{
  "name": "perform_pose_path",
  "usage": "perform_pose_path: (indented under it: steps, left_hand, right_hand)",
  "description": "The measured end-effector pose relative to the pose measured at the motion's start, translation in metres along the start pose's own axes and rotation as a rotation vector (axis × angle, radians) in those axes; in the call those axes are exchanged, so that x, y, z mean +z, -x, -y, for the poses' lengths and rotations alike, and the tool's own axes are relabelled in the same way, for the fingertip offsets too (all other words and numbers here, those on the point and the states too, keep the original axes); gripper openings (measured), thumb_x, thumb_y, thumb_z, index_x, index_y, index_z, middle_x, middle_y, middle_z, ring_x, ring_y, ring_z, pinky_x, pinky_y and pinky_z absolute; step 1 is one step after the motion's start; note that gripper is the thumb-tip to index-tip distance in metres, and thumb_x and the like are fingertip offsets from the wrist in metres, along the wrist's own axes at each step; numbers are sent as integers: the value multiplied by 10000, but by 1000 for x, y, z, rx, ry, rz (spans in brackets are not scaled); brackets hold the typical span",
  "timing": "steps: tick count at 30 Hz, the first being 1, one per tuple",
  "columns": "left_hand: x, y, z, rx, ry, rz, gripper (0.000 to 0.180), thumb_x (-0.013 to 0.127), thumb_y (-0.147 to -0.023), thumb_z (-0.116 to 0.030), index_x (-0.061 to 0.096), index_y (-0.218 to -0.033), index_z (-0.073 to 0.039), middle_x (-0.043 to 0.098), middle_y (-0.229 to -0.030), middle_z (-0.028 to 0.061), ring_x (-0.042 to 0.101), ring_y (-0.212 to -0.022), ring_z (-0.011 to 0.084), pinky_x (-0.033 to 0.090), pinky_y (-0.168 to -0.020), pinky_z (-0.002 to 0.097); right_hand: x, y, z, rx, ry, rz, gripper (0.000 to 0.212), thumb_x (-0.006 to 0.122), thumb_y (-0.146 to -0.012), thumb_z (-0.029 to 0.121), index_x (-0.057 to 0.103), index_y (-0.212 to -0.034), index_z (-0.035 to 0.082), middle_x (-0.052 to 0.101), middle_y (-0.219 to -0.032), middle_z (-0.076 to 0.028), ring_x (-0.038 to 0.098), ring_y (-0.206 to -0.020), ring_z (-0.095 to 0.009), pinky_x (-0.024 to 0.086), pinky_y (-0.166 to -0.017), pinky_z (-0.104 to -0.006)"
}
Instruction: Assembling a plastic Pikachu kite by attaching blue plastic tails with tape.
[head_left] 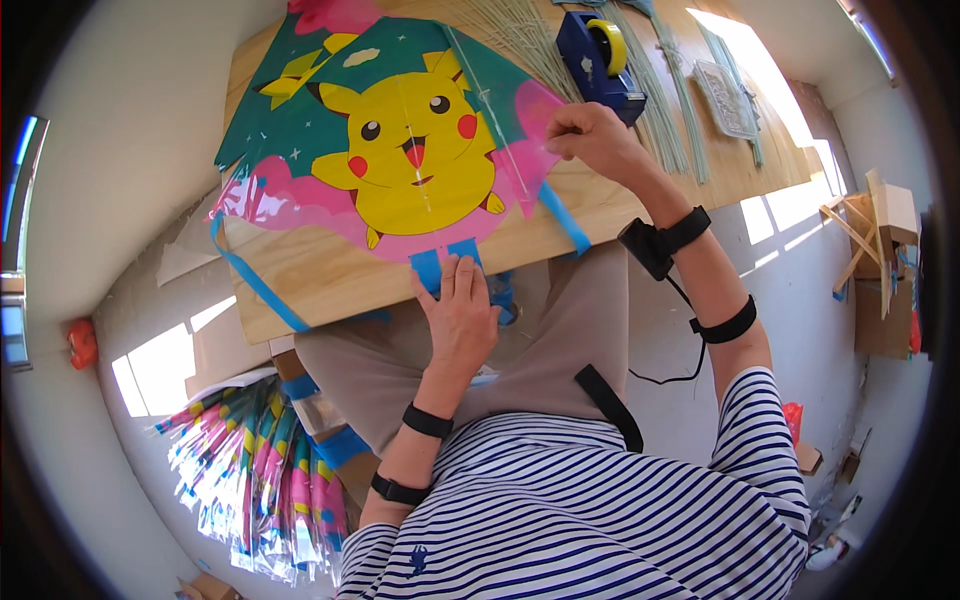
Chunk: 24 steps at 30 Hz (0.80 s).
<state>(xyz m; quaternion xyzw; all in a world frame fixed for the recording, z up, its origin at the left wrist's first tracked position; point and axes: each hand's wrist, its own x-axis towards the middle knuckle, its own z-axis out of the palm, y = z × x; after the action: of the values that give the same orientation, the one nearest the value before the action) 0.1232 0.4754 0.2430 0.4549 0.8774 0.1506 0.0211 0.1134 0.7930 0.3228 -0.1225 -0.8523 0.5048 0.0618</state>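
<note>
A plastic kite (425,190) lies spread on the wooden table, printed with a yellow cartoon figure on green and pink. Thin sticks run along its middle and right side. My left hand (461,315) rests with fingers stretched out on the blue tail piece (428,268) at the kite's lower edge, by the table's front. At the kite's right edge, the fingers of my right hand (598,142) are curled into a pinch on the sheet; the fingertips are partly hidden. Blue strips (565,220) hang over the table edge from both sides of the kite.
A blue tape dispenser (600,65) with a yellow roll stands behind my right hand. Bundles of thin sticks (655,110) and a clear plastic tray (724,100) lie to the right. Many folded kites (265,460) hang at lower left. A wooden stand (875,235) is far right.
</note>
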Motion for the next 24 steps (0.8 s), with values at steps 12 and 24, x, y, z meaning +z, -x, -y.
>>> perform_pose_path:
  steps: [12, 24]
  left_hand:
    - [9, 0, 1, -30, -49, -83, 668, 817, -705, -241, 603, -1277, 29, 491, -1360, 73, 430, -1260, 307, 182, -1127, 681]
    - [8, 0, 4, -25, -36, -81, 647, 790, -725, -222, 588, -1286, 30, 468, -1353, 80, 406, -1278, 318, 166, -1131, 686]
  right_hand:
    - [145, -46, 48, -473, 815, 680, 70, 642, -712, 64, 673, -757, 20, 665, -784, -170, 646, -759, -388, 490, -625, -480]
    - [164, -55, 39, -562, 841, 757, 83, 641, -695, 50, 692, -749, 14, 689, -789, -183, 675, -778, -397, 525, -631, -481]
